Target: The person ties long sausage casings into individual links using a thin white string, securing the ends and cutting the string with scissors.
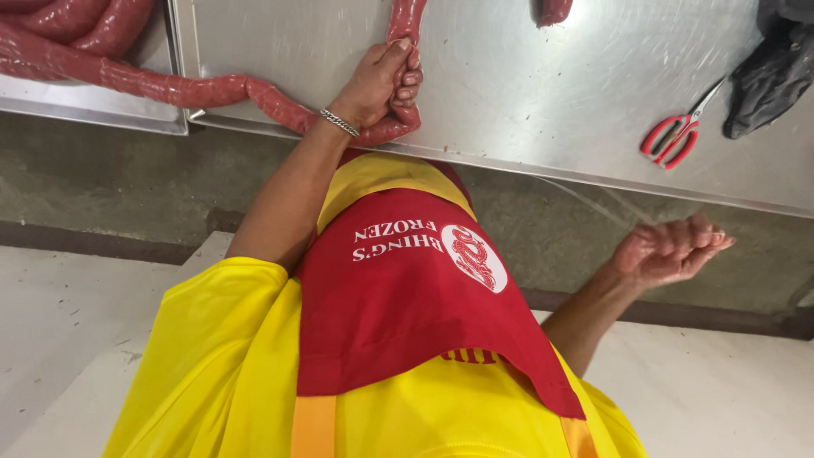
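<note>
My left hand point(381, 85) clamps a long red sausage rope point(170, 85) at the near edge of a steel table point(551, 93), above a concrete floor. Red-handled scissors point(674, 136) lie well right of my grip. My right hand point(670, 250) curls off the table edge; its hold is unclear. My red apron point(407, 314) bears a round white emblem.
</note>
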